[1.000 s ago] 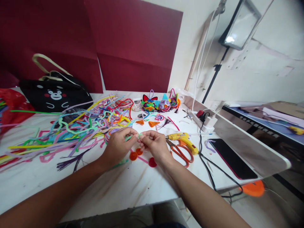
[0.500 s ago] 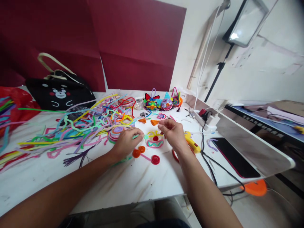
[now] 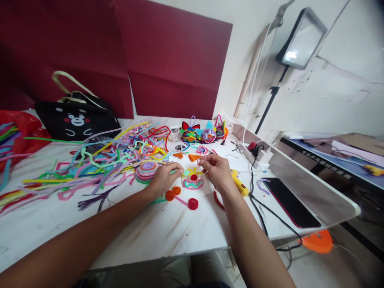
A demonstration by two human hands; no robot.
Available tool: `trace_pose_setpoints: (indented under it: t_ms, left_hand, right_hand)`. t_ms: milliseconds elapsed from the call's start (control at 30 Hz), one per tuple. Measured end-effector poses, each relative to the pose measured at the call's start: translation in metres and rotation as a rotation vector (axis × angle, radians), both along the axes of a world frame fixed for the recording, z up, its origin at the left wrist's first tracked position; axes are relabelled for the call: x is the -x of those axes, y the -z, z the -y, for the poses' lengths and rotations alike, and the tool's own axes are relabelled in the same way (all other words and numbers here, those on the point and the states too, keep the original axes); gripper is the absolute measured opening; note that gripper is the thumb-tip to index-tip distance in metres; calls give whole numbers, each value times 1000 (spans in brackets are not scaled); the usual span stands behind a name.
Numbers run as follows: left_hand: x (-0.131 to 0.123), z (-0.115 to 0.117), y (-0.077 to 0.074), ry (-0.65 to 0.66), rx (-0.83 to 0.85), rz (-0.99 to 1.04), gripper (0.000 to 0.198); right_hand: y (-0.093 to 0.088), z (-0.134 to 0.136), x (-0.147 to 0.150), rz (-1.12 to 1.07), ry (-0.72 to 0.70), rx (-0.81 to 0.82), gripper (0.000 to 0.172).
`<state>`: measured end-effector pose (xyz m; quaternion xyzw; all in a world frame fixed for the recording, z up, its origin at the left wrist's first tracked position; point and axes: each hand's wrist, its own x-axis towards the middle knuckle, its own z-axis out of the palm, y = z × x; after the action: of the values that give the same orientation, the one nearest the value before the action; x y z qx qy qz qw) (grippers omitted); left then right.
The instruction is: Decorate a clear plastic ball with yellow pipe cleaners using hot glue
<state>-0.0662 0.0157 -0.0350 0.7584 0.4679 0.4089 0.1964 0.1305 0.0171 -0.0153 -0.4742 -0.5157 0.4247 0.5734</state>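
Note:
My left hand (image 3: 164, 179) is closed in a pinch on a green pipe cleaner, partly hidden by the fingers. My right hand (image 3: 216, 171) is also pinched, near an orange triangle (image 3: 193, 158); what lies in its fingertips is too small to make out. Between both hands is a small face of bent pipe cleaners with a red nose (image 3: 194, 177) and a pink and teal mouth (image 3: 193, 184). Another orange triangle (image 3: 178, 155) lies behind. Closer to me are orange coils (image 3: 170, 195) and a red coil (image 3: 193, 204) by a pink strip.
Loose pipe cleaners (image 3: 102, 160) and a striped coiled ball (image 3: 147, 171) lie left. Finished ornaments (image 3: 207, 135) stand at the back. At right are a yellow glue gun (image 3: 240, 185), a power strip (image 3: 258, 157), black cables and a phone (image 3: 291, 203). A black bag (image 3: 76, 122) stands back left.
The camera view has shifted slightly. Both hands keep their pinched poses over nearly the same spots, and the pieces on the table look unmoved.

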Motion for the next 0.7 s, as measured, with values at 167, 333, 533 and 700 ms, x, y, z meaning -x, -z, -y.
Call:
trace_pose_setpoints:
  t_ms: [167, 333, 533, 700]
  left_hand:
    - [-3, -6, 4, -12, 66, 60, 21]
    - [-2, -12, 11, -29, 137, 110, 24]
    - [-2, -15, 15, -14, 197, 136, 26]
    - [-1, -15, 17, -22, 194, 144, 25]
  right_hand:
    - [-2, 2, 1, -7, -3, 12, 29]
    - [-2, 3, 1, 7, 9, 23, 33]
    - [1, 2, 0, 54, 11, 13, 33]
    - [2, 3, 0, 84, 27, 18, 32]
